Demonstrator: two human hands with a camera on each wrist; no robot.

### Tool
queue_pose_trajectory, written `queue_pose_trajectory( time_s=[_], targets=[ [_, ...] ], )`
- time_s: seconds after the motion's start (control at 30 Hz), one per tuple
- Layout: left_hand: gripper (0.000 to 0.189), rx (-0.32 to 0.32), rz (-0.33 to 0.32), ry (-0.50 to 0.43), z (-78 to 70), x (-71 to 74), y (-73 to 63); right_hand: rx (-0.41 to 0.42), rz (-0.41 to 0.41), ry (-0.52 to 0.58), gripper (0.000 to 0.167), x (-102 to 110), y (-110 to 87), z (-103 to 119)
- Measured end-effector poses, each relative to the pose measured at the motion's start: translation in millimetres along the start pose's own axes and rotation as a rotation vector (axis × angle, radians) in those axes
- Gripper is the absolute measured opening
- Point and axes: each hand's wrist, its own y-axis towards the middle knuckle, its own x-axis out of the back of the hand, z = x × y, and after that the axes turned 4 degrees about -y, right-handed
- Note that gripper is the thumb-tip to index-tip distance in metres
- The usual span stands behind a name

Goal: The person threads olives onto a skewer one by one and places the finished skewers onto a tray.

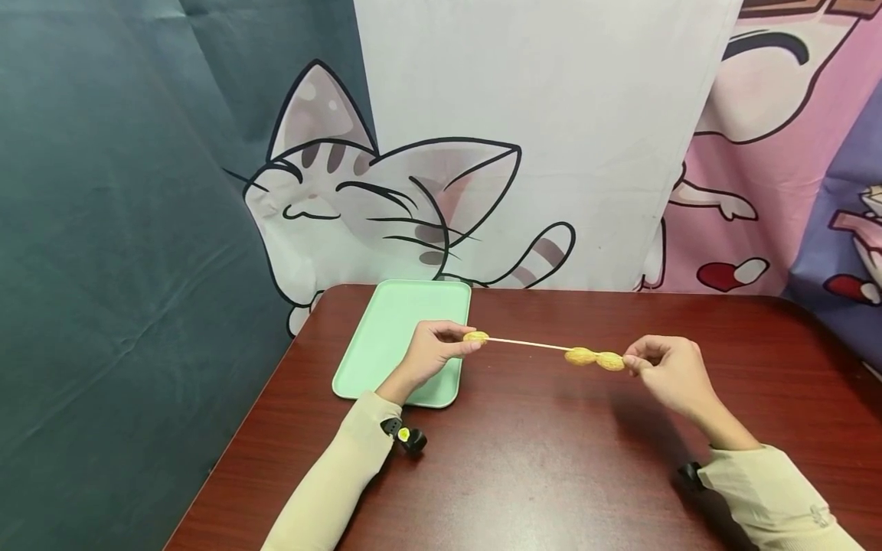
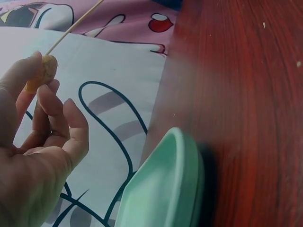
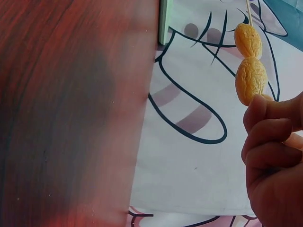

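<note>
A thin pale skewer [image 1: 527,343] is stretched between the two hands above the table, nearly level. My left hand [image 1: 436,353] pinches a wrinkled yellow oval piece [image 2: 46,74] at its left end between thumb and fingers; the other fingers are loosely bent. Toward the right end, two similar yellow pieces [image 3: 251,78] sit end to end on the stick. Just beyond them my right hand [image 1: 664,373] pinches the right end. A bit of yellow shows by those fingertips, but the fingers hide what exactly they grip.
A light green tray [image 1: 375,344] lies on the dark red wooden table [image 1: 524,459], below and behind the left hand. Behind the table's far edge hangs a cloth backdrop [image 1: 606,153] with a cartoon cat. Small dark cameras [image 1: 413,440] are strapped at the wrists.
</note>
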Motion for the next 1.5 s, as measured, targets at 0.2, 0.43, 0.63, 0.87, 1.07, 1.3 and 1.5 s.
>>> queue_pose_trajectory(
  time_s=[0.2, 0.43, 0.63, 0.87, 1.07, 1.3, 1.5],
  targets=[
    [0.027, 0.039, -0.011, -0.051, -1.3, -4.6, -1.8, -0.003, 0.013, 0.009, 0.016, -1, 0.5, 2],
    [0.027, 0.03, -0.016, -0.079, -6.0, -8.0, -2.0, -0.014, 0.016, 0.024, 0.015, 0, 2.4, 4],
    [0.034, -0.002, -0.032, -0.197, -7.4, -14.7, -0.7, -0.024, -0.001, 0.072, 0.012, 4, 2.3, 4],
    [0.037, -0.063, -0.093, -0.317, -6.4, -27.2, -2.3, 0.014, -0.009, 0.096, 0.012, 6, 0.3, -1],
    [0.029, -0.088, -0.147, -0.327, -3.4, -31.3, -0.2, 0.004, -0.004, 0.121, 0.011, 7, 0.9, -2],
    [0.016, -0.045, -0.261, -0.28, -9.7, -38.1, 6.4, -0.063, 0.061, 0.156, 0.004, 8, 3.4, 0],
    [0.014, -0.042, -0.275, -0.278, -11.8, -37.6, 7.9, -0.1, 0.116, 0.173, 0.006, 7, 5.6, -1]
  ],
)
